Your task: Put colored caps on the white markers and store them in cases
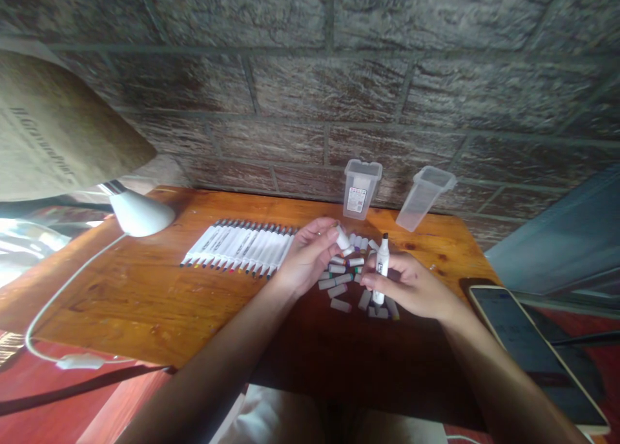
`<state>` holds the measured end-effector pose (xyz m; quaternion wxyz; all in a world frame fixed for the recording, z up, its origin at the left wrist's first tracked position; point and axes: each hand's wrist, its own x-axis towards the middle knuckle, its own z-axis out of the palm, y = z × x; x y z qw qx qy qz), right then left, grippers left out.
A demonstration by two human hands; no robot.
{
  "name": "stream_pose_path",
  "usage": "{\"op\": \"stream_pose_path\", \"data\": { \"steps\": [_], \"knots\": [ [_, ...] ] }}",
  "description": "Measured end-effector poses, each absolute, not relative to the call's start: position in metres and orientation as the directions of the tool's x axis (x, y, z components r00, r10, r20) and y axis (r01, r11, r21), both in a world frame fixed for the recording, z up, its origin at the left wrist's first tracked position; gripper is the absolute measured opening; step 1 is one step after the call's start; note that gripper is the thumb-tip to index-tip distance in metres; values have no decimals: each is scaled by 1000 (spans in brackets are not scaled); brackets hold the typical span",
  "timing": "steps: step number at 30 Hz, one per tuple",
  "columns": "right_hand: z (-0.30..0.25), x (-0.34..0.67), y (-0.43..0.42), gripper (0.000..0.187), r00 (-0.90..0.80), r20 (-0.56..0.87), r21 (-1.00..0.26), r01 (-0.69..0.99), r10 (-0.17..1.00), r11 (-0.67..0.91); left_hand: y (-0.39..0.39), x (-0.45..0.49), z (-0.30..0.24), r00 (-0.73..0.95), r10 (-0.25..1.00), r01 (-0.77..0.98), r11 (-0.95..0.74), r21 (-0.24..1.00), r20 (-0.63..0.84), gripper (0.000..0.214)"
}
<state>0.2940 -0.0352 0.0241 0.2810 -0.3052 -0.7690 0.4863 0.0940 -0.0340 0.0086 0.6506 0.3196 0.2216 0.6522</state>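
Standing upright in the closed grip of the right hand (pixel 411 289), a white marker (pixel 382 263) is held just above the tabletop (pixel 145 295), its dark end up. A single cap (pixel 342 238) is pinched between the fingertips of the left hand (pixel 305 260), close beside the marker but not touching it.

The step in hand is judged to be the fitting of cap to marker. It is best done with the marker kept steady and the cap brought on in line with the barrel, its colour band checked first, then pressed straight until seated. A tilted push could let the tip smear.

Between and under the hands, loose caps (pixel 339 291) are scattered; about a dozen can be counted, and more may be hidden by the fingers. To the left, a row of markers (pixel 242 247) is laid side by side, roughly seventeen, though the tight packing makes an exact count uncertain. Behind them, two clear containers are seen, one upright (pixel 361 189) and one leaning (pixel 423 198). One lamp (pixel 140 212) is set at the far left and one phone (pixel 523 340) lies at the right edge.
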Motion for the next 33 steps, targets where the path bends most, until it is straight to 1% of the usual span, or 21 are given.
{"op": "stream_pose_path", "data": {
  "steps": [3,8,12,15,18,21,23,26,29,33],
  "knots": [
    [25,296,-34,27,-696,136,-934,147,705,326,-35,93,11,54,984,-693,-85,716,169,26],
    [28,296,-33,27,-740,217,-920,63,636,387,-36,92,14,46,975,-678,-131,723,219,28],
    [30,294,-33,24,-739,269,-906,25,617,424,-36,91,13,47,969,-664,-150,732,242,25],
    [32,294,-33,20,-738,270,-904,27,618,427,-36,91,13,38,970,-658,-157,737,241,25],
    [32,296,-33,21,-743,254,-912,29,619,408,-36,91,14,40,971,-662,-151,734,236,26],
    [32,298,-34,19,-770,214,-933,21,600,360,-36,91,15,33,974,-670,-145,728,225,27],
    [30,298,-36,18,-801,180,-958,-12,571,286,-36,91,14,38,974,-675,-139,725,221,25],
    [29,297,-40,22,-863,151,-982,-74,483,175,-37,93,14,71,974,-673,-111,732,214,23],
    [28,294,-44,22,-901,140,-988,-100,410,116,-37,94,14,94,979,-664,-74,744,181,24],
    [28,293,-45,22,-901,115,-993,-101,418,57,-38,96,16,112,979,-659,-53,750,168,25]
  ]
}}
